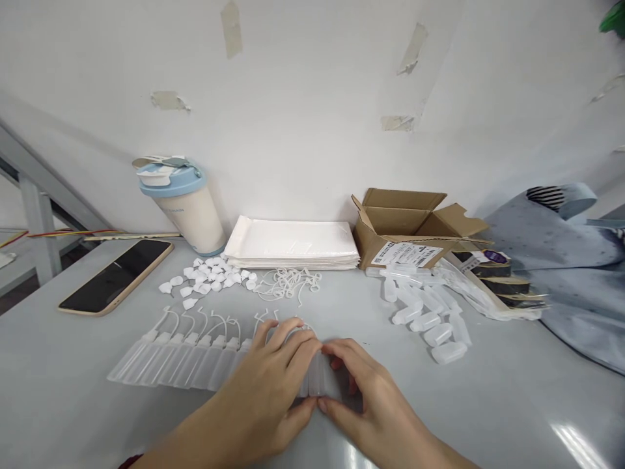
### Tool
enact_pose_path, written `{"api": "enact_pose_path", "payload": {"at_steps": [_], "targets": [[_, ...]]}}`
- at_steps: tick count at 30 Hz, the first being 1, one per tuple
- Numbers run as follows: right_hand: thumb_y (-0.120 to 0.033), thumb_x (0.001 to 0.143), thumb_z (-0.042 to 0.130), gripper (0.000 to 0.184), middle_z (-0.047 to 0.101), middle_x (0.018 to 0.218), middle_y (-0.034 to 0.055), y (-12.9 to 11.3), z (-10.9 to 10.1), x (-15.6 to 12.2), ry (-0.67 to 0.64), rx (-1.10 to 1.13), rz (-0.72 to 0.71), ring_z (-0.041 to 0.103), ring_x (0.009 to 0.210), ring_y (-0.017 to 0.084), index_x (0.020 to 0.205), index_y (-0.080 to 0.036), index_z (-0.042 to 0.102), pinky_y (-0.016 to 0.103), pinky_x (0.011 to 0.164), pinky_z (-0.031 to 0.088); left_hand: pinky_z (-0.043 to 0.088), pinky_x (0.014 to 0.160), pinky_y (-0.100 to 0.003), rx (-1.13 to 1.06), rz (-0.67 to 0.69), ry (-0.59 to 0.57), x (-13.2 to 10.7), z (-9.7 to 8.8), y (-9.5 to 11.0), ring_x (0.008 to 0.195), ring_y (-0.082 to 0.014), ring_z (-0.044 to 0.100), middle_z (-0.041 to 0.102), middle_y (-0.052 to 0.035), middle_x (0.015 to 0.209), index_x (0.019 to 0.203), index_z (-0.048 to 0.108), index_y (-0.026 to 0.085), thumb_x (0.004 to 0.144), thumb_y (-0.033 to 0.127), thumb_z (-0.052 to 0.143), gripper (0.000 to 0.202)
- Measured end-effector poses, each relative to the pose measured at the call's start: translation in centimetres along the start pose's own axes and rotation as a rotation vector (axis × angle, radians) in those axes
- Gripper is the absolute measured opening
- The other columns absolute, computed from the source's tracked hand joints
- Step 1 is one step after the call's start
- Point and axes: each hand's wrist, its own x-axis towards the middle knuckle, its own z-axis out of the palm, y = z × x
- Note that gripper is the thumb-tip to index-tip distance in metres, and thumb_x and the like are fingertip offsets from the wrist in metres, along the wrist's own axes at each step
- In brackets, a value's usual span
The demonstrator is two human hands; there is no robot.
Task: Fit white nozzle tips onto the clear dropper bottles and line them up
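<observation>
A row of several flat, translucent plastic bottles (185, 365) lies side by side on the table, each with a white cap and a looped white cord at its far end. My left hand (273, 384) reaches over the right part of this row and hides some of it. Its fingertips and thumb close on the far and near ends of the rightmost bottle (316, 374). From the right, my right hand (366, 391) touches the same bottle, index finger at the top and thumb at the bottom. Its other fingers curl beneath, partly hidden.
Behind the row lie small white caps (215, 273) and a tangle of white cords (288, 284). Loose translucent bottles (424, 319) are heaped at right. A phone (117, 277), a tumbler (188, 212), a stack of white packets (293, 244) and an open cardboard box (405, 234) stand farther back.
</observation>
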Motion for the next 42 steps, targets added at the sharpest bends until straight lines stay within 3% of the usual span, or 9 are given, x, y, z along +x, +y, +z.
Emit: {"api": "enact_pose_path", "payload": {"at_steps": [15,19,22,27,30,33,37,42], "targets": [[-0.002,0.073,0.063,0.049,0.06,0.116,0.0118,0.3,-0.2,-0.1,0.012,-0.012,-0.055,0.059,0.096,0.024,0.119,-0.015,0.054,0.035,0.07,0.051,0.031,0.099,-0.052,-0.041,-0.018,-0.083,0.0,-0.4,0.1,0.119,-0.0318,0.045,0.059,-0.0071,0.122,0.122,0.045,0.02,0.082,0.012,0.055,0.042],[-0.018,0.08,0.066,0.039,0.06,0.119,0.012,0.2,-1.3,0.0,0.066,-0.043,-0.082,0.059,0.102,0.026,0.118,-0.017,0.057,0.037,0.075,0.053,0.031,0.099,-0.051,-0.055,-0.014,-0.072,0.0,-0.4,0.1,0.119,-0.0315,0.045,0.06,-0.007,0.12,0.121,0.045,0.02,0.083,0.012,0.054,0.04],[-0.036,0.09,0.057,0.03,0.061,0.119,0.0105,0.4,-2.7,0.5,0.162,-0.092,-0.046,0.06,0.103,0.026,0.115,-0.021,0.059,0.036,0.07,0.055,0.029,0.1,-0.052,-0.048,-0.011,-0.08,0.0,-0.4,0.1,0.121,-0.0319,0.043,0.059,-0.0075,0.122,0.121,0.045,0.019,0.083,0.013,0.054,0.04],[-0.046,0.094,0.048,0.039,0.058,0.122,0.0186,2.5,-4.8,2.0,0.461,-0.401,-0.155,0.056,0.115,0.032,0.113,-0.015,0.06,0.048,0.089,0.052,0.03,0.101,-0.051,-0.028,-0.01,-0.089,-0.1,-0.3,0.1,0.121,-0.0318,0.043,0.058,-0.0083,0.123,0.12,0.047,0.019,0.085,0.018,0.057,0.036],[-0.048,0.096,0.044,0.047,0.055,0.124,0.0241,4.0,-6.1,2.8,0.568,-0.675,-0.247,0.053,0.117,0.036,0.116,-0.009,0.059,0.05,0.091,0.051,0.033,0.1,-0.05,-0.047,0.006,-0.065,-0.2,-0.2,-0.1,0.117,-0.0325,0.045,0.059,-0.0096,0.121,0.12,0.049,0.019,0.088,0.038,0.061,0.04],[-0.052,0.096,0.04,0.056,0.053,0.125,0.0266,5.1,-7.2,3.4,0.562,-0.912,-0.274,0.05,0.118,0.04,0.12,-0.005,0.057,0.052,0.092,0.049,0.036,0.099,-0.047,-0.068,-0.012,0.01,-0.2,-0.5,-0.6,0.118,-0.0311,0.044,0.058,-0.0104,0.123,0.121,0.05,0.019,0.094,0.05,0.048,0.041],[-0.052,0.096,0.038,0.055,0.058,0.12,0.026,5.7,-8.0,3.6,0.504,-1.068,-0.266,0.053,0.115,0.04,0.116,-0.005,0.059,0.053,0.091,0.048,0.034,0.103,-0.045,-0.008,-0.201,0.106,0.0,-1.8,-2.5,0.124,-0.0277,0.041,0.058,-0.0085,0.125,0.121,0.052,0.021,0.1,0.041,0.036,0.033],[-0.039,0.097,0.046,0.038,0.066,0.112,0.0233,5.9,-7.7,3.7,0.431,-1.123,-0.229,0.061,0.104,0.04,0.111,-0.007,0.062,0.06,0.088,0.046,0.035,0.099,-0.051,0.056,-0.381,0.151,0.0,-3.7,-5.5,0.117,-0.0289,0.044,0.062,-0.0072,0.114,0.096,0.064,0.021,0.1,0.036,0.026,0.041]]}}
